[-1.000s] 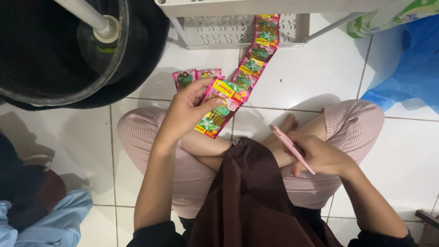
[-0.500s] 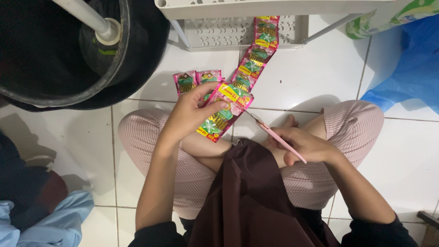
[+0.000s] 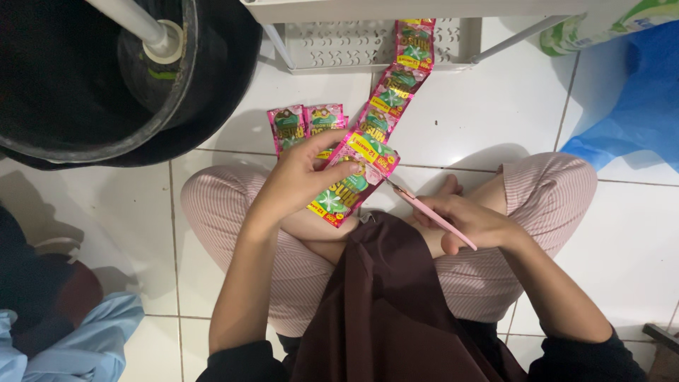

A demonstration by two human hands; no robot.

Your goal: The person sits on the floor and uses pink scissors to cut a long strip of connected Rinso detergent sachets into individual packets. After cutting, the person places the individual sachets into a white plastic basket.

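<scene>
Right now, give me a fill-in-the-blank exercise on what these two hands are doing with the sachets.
1. The left hand holds the end of a strip of pink ____.
2. The right hand holds pink ____ with the tip near the strip of sachets.
3. Two loose sachets lie on the white ____ floor.
4. The strip runs up to a white plastic ____.

Missing words: sachets; scissors; tiled; rack

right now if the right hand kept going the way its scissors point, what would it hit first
Most likely the pink sachet strip held in the left hand. The scissors in the right hand point up-left at its edge; the depth between them is unclear.
</scene>
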